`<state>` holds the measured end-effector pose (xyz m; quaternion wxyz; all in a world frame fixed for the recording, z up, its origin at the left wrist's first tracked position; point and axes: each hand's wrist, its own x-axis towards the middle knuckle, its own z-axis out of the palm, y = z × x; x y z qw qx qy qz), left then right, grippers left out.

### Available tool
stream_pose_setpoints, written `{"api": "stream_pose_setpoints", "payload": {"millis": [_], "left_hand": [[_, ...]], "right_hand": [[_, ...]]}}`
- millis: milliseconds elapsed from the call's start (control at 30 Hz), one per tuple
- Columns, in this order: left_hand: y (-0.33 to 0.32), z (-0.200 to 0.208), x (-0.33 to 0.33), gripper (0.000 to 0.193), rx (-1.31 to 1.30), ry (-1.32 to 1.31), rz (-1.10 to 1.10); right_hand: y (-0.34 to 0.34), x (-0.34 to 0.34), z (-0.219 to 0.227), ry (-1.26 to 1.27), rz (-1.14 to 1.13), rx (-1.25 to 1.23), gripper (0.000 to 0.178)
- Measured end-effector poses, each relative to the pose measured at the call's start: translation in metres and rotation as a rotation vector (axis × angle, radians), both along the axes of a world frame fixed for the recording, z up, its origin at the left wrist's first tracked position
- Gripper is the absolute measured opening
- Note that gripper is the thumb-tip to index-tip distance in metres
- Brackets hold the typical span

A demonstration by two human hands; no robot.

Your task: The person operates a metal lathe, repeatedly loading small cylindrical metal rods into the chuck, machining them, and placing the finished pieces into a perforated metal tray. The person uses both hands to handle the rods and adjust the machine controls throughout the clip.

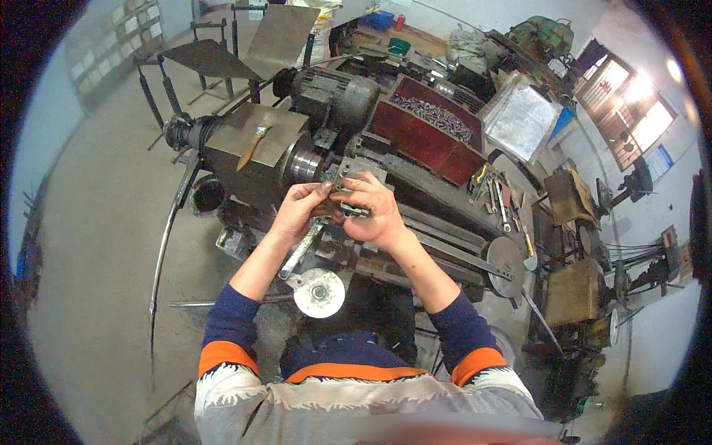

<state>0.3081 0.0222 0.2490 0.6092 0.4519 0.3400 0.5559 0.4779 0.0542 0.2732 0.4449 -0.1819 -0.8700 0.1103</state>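
Left hand [302,211] and right hand [372,209] meet over lathe [408,194], fingers bent; can't tell what they grasp, contact hidden. Metal block [357,165] just beside the fingers, 1 o'clock. Shiny chuck [305,165] at 11, lever [302,252] at 7, pale round handwheel [320,293] at 6. Farther: brush [256,143] at 10, motor [335,95] at 12, red bin [408,137] of small metal pieces [434,115] at 2, wrenches [502,204] at 3.
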Motion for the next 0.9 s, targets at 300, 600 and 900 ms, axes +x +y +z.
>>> {"api": "stream_pose_setpoints", "payload": {"millis": [300, 600, 900], "left_hand": [[-0.015, 0.015, -0.026, 0.028, 0.23, 0.445, 0.103], [-0.043, 0.022, -0.137, 0.035, 0.357, 1.349, 0.467], [-0.189, -0.014, -0.253, 0.04, -0.293, 1.709, 0.728]], "right_hand": [[0.005, -0.014, -0.001, -0.294, 0.081, -0.003, 0.029], [0.081, -0.04, 0.009, -0.561, -0.129, -0.204, 0.018], [0.125, -0.058, -0.046, -0.598, -0.139, -0.23, 0.017]]}}
